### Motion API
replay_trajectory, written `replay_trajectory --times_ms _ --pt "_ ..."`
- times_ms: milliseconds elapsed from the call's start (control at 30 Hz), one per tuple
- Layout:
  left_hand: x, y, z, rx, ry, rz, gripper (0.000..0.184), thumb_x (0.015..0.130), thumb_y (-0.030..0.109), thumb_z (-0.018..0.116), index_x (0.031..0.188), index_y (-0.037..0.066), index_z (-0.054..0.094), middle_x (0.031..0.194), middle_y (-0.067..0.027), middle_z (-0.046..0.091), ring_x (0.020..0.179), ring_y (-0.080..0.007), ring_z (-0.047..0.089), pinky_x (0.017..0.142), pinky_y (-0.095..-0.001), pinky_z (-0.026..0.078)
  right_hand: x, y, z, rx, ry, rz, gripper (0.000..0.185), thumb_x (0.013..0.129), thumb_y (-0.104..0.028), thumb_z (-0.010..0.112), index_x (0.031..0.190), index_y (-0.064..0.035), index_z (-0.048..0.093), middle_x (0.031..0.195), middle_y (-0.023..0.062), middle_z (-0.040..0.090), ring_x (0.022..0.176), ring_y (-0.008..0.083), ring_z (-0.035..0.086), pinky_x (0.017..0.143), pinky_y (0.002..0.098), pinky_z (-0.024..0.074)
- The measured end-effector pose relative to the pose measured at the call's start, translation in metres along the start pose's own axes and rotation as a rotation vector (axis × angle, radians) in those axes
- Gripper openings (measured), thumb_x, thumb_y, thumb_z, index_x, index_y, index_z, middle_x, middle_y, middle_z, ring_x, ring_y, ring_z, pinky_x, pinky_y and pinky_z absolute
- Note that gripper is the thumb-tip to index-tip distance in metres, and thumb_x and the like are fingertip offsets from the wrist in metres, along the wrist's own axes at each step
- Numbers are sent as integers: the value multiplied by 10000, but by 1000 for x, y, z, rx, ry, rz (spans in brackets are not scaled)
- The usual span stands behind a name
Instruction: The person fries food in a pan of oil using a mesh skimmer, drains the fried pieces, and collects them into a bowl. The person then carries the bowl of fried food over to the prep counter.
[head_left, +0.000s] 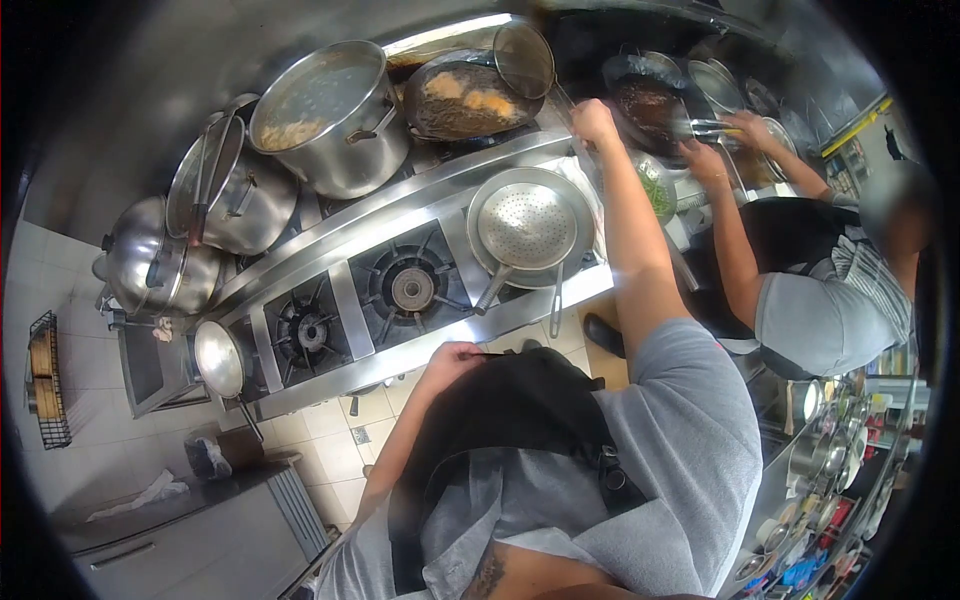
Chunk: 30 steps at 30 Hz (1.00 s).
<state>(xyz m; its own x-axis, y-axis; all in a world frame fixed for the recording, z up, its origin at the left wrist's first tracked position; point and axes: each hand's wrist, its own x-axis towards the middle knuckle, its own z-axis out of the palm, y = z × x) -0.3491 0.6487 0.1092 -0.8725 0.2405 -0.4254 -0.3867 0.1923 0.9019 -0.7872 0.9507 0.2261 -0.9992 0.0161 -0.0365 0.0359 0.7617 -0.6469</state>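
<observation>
Skimmer of round metal mesh (523,61) extended beyond the right hand (595,124), fingers clamped around its handle; left hand (455,363) was beside the black cloth apron (510,405), finger state impossible to tell

Left of the colander (528,215), open air lies above the large burner (412,288) and, farther left, the small burner (311,328); a hand could pass low there, clearing the raised grates. Past them, a frying pan (219,358) bounds the gap. Two handles jut forward from the colander's stack, obstructing its front. Behind-left of the colander, the tall pot (362,160) walls off reach; directly behind, the skimmer (523,60) overhangs part of the wok (440,118). Right of the colander, the wearer's right forearm (640,225) bars sideways passage, with a co-worker's arms (735,235) beyond.
</observation>
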Motion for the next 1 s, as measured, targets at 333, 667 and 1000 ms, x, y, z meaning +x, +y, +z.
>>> replay_trajectory --times_ms 333,667,1000 --pt "2 -7 -2 20 6 10 87 855 80 691 896 5 705 775 -17 693 710 -70 618 670 -235 499 1 -7 7 44 91 -46 289 841 -141 550 631 18 669 548 125 634 449 220 628 514 364 530" --pt "5 -16 -6 1 12 19 89 847 86 701 893 10 711 768 -21 692 710 -76 619 672 -238 499 27 -2 16 -127 53 -12 215 848 -169 575 784 -37 732 669 135 690 571 245 678 615 381 557" --pt "3 -7 -7 -31 16 -36 105 845 90 701 900 0 707 778 -31 699 722 -89 634 676 -241 504 -13 -27 28 472 -220 256 180 865 58 493 738 88 618 650 141 656 426 155 554 344 292 400"
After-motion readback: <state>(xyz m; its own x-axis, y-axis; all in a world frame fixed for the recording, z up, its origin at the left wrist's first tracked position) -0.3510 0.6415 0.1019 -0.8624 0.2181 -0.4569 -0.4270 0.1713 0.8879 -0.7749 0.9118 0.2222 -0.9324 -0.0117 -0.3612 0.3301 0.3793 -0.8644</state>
